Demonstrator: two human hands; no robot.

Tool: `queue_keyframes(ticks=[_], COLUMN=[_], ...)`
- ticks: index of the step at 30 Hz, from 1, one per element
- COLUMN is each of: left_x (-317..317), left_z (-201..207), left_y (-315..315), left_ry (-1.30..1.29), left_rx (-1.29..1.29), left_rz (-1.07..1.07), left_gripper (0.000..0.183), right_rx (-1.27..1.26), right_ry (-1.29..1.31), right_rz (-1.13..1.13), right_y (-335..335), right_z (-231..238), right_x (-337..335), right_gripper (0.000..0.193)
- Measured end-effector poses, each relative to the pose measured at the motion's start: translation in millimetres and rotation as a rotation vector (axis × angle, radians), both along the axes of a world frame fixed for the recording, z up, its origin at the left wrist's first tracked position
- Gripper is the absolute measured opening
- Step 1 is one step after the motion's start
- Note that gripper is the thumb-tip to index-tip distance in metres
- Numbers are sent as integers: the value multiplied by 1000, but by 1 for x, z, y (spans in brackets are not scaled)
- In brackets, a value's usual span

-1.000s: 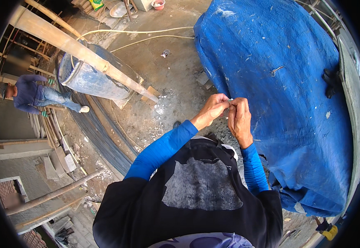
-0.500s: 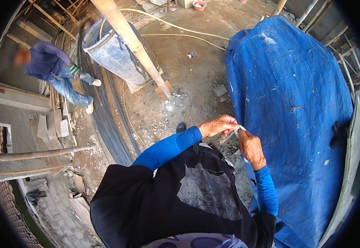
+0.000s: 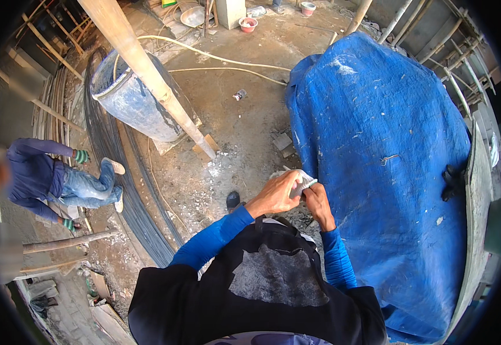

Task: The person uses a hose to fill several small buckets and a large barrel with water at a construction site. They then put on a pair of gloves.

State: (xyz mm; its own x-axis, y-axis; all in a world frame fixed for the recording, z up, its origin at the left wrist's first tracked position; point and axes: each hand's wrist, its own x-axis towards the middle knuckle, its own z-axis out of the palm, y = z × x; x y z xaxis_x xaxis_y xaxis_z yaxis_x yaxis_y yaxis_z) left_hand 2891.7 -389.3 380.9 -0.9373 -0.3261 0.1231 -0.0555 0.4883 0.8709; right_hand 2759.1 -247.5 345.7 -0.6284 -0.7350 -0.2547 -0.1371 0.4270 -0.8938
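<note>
In front of my body, both hands work on a small, soft whitish piece of fabric (image 3: 306, 183); its exact kind is hard to make out. My left hand (image 3: 274, 194) has its fingers and thumb closed on its left side, covering part of it. On the other side, my right hand (image 3: 319, 206) pinches the fabric's edge with curled fingers. The piece looks bunched and partly opened out between the two hands. Beside my right hand lies a large blue tarp (image 3: 377, 155) draped over a bulky heap.
A bamboo pole (image 3: 147, 69) slants past a blue-stained barrel (image 3: 138, 103). Long dark rods (image 3: 133, 201) lie on the ground at left, where a person (image 3: 49, 172) in striped gloves walks. A pale hose (image 3: 216, 57) crosses the dirt floor; a red bowl (image 3: 248, 24) stands farther off.
The whitish fabric shows wider between my hands, and my left hand has turned to show its back. My view has shifted right. The person at left has moved nearer, toward the lower left.
</note>
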Motion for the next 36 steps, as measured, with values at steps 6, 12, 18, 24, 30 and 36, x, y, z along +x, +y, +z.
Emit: queue_keyframes(ticks=[6,12,18,24,30,36], left_x=[-28,-49,-75,-100,-94,-108], left_z=[-18,-41,-54,-73,-95,-99], left_y=[25,33,36,38,38,24], left_ry=[18,-20,-281,-422,-176,-740], left_rx=[-280,-326,-384,-337,-201,-440], left_rz=[281,328,248,194,329,-40], left_gripper=[55,52,40,40,35,31], right_rx=[-236,-239,-215,-167,-340,-299], right_ry=[-494,-483,-468,-526,-637,-673], right_rz=[-350,-503,-574,-655,-692,-838], right_y=[-21,-21,-18,-14,-23,-29], right_z=[-15,-24,-37,-47,-53,-73], right_x=[15,9,-1,-6,-19,-32], right_gripper=[20,20,16,19,23,26])
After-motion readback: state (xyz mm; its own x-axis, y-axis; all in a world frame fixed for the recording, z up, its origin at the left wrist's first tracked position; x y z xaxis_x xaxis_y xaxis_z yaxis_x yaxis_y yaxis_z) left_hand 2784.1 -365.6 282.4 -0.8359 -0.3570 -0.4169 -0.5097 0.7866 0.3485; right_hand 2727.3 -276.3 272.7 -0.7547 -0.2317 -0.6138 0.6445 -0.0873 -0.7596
